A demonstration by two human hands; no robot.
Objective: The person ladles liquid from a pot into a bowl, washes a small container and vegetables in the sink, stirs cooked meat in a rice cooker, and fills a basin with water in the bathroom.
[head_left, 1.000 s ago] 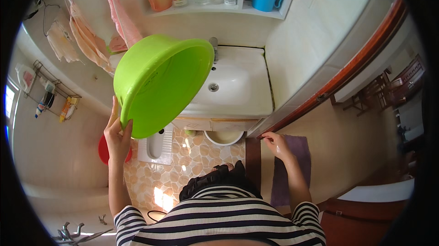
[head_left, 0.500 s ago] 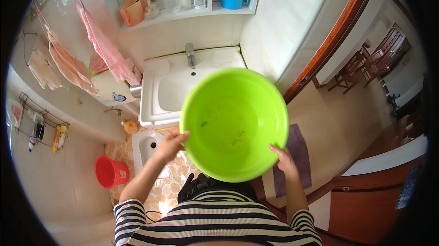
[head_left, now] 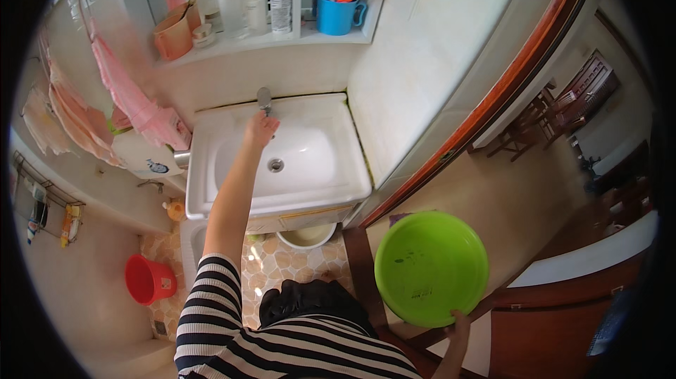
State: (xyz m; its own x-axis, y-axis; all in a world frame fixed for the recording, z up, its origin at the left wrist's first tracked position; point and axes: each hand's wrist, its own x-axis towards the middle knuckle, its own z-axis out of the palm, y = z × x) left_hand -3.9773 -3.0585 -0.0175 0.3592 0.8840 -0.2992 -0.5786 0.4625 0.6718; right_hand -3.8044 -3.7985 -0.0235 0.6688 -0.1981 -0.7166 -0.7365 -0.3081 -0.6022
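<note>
My left arm stretches over the white sink. Its hand, my left hand, is at the chrome faucet, just in front of the spout. The fingers look loosely spread and hold nothing that I can see; whether they touch the faucet is unclear. Off to the right, my right hand grips the rim of a lime-green basin at its near edge. The basin is tilted so that its inside shows, with a few dark marks on the bottom.
A cabinet shelf above the sink holds bottles, an orange cup and a blue mug with toothbrushes. Pink towels hang at left. A red bucket and a white basin stand on the floor. A wooden door frame rises at right.
My left hand has let go of the green basin and reached forward to the faucet. My right hand has swung the basin right and toward me, away from the sink.
</note>
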